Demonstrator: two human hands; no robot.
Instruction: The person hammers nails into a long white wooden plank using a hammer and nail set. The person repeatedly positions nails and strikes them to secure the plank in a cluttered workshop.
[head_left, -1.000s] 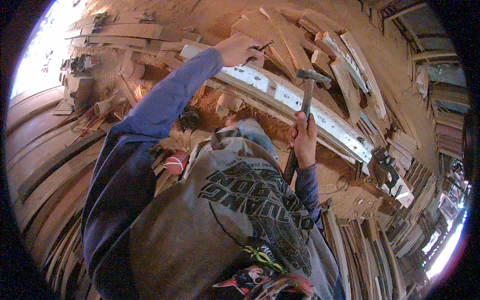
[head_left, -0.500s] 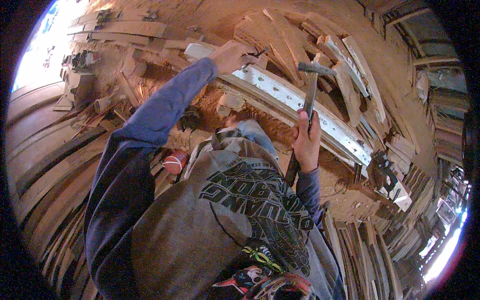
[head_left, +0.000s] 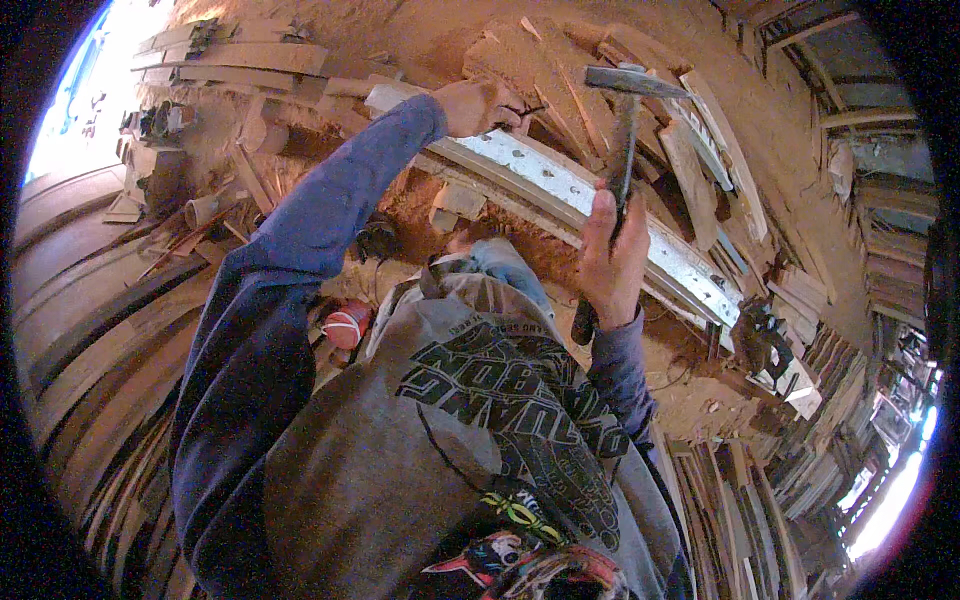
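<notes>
In my right hand is a hammer, gripped by its handle with the metal head raised over the far side of the board. My left hand is closed at the far left part of the board, pinching a thin dark piece whose kind I cannot make out. Between the hands runs a long whitish board with small dark marks or holes along its face. It slants from the far left to the near right. A strip of bare wood lies along its near edge.
Offcut planks lie heaped beyond the board. A dark metal tool or machine sits at its right end. Left of my body is a red-and-white round object. Stacked timber fills the left side; sawdust covers the ground.
The hammer has risen and turned, its head now higher and broader to view. My right hand has shifted slightly. My left hand has moved a little right along the board, still holding the thin piece.
</notes>
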